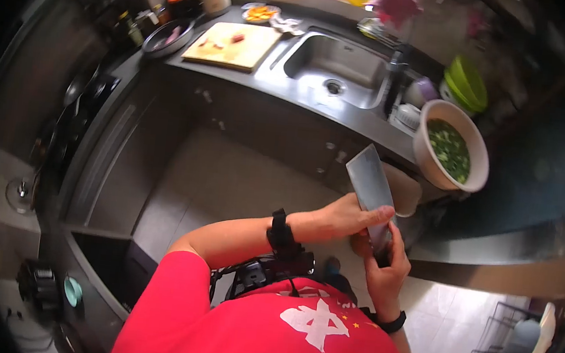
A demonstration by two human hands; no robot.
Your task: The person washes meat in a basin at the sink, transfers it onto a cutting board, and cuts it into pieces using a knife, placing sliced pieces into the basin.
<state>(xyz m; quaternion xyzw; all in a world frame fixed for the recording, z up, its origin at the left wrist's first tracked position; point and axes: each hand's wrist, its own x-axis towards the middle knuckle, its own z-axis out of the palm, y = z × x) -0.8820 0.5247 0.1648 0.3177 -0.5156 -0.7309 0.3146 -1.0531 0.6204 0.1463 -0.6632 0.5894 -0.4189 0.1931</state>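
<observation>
A broad-bladed cleaver (370, 175) is held up in front of my body, its blade pointing away from me toward the counter. My right hand (388, 268) is wrapped round its dark handle. From the left side, my left hand (353, 217) reaches across and pinches the lower part of the blade, with the thumb lying on the flat face. The two hands are close together, above the floor and short of the counter edge.
A cutting board (233, 44) with small reddish pieces lies left of the steel sink (337, 66). A dark bowl (168, 36) stands beside it. On the right, a large white bowl (478, 161) holds chopped greens. An open drawer (107, 262) is at lower left.
</observation>
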